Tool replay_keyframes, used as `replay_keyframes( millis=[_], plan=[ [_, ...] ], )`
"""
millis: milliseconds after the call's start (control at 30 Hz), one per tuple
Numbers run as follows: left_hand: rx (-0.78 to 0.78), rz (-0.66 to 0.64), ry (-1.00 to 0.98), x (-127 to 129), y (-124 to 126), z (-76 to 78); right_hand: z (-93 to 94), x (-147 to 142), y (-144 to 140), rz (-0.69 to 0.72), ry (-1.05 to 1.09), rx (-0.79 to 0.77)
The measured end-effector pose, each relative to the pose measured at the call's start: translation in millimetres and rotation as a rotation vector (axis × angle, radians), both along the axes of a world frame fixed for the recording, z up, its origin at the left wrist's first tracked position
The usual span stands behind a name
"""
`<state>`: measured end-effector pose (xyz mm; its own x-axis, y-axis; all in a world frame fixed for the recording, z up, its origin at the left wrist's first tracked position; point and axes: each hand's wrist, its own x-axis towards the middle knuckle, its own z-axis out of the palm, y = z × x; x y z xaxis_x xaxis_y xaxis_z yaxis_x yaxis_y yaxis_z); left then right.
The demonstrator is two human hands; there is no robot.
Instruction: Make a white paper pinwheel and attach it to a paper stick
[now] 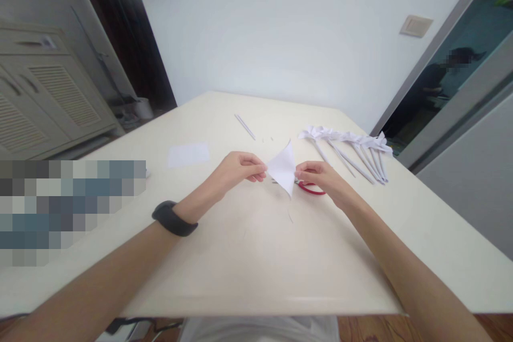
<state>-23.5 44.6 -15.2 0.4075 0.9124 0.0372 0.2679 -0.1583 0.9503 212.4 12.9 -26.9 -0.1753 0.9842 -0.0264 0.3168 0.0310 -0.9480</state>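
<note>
In the head view, your left hand comes in from the lower left with fingers bent, pinching the left corner of a curved piece of white paper at the centre of the frame. Your right hand, angled in from the lower right, pinches its right side, just above the red-handled scissors. At upper left stands a pale bucket, its contents too small to make out.

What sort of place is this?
Probably someone's home: there's a pale cream cabinet with slatted doors, a brown wood-grain floor, and an off-white rectangular switch plate on the plain white wall.
</note>
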Motion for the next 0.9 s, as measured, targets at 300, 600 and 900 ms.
replay_keyframes(
  millis=[300,600,900],
  plan=[
    [0.022,-0.013,-0.028,-0.2,-1.2,-1.9,-2.2,-1.4,0.3,-0.013,0.013,0.019],
    [0.001,0.022,-0.023,0.8,-2.4,1.8,0.9,-2.2,-1.3,0.020,0.023,-0.013],
    [0.012,0.018,-0.027,0.5,-2.1,0.1,0.8,-3.1,-1.6,0.012,0.009,0.005]
  ],
)
